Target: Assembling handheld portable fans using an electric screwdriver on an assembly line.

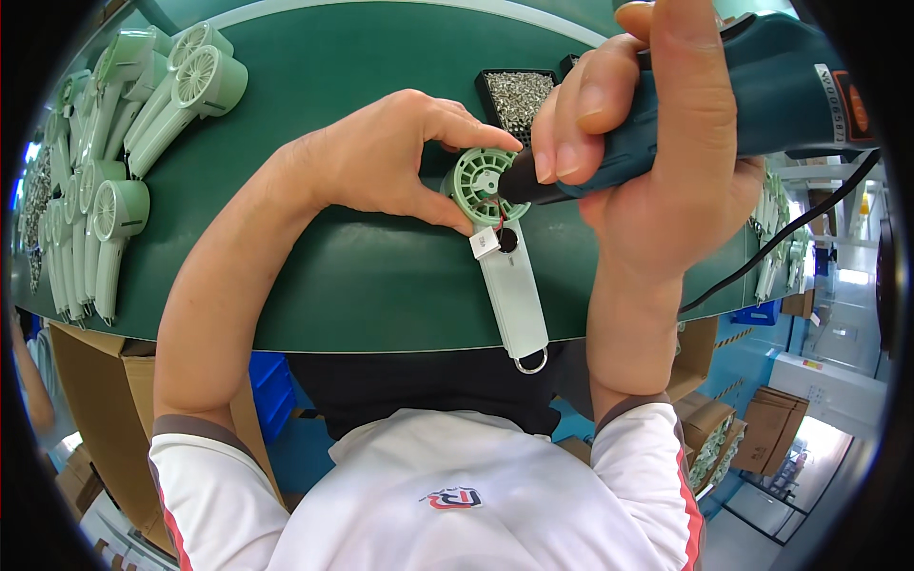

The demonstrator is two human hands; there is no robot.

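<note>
A light-green handheld fan (514,295) lies on the green table with its round head away from me and its handle toward me. My left hand (405,157) grips the fan's head between thumb and fingers. A white connector (485,243) with thin wires sits where head and handle meet, beside a dark round spot. My right hand (657,143) is wrapped around a dark teal corded electric screwdriver (628,143). The screwdriver's black nose points at the fan's head and overlaps its right side; its tip is hidden, so contact is unclear.
A black tray (517,100) of small metal screws stands just beyond the fan. Several green fans (119,209) are piled at the left on the table (314,57). The black cord (790,233) trails at right. Cardboard boxes (114,381) and a blue bin (271,392) stand below the table edge.
</note>
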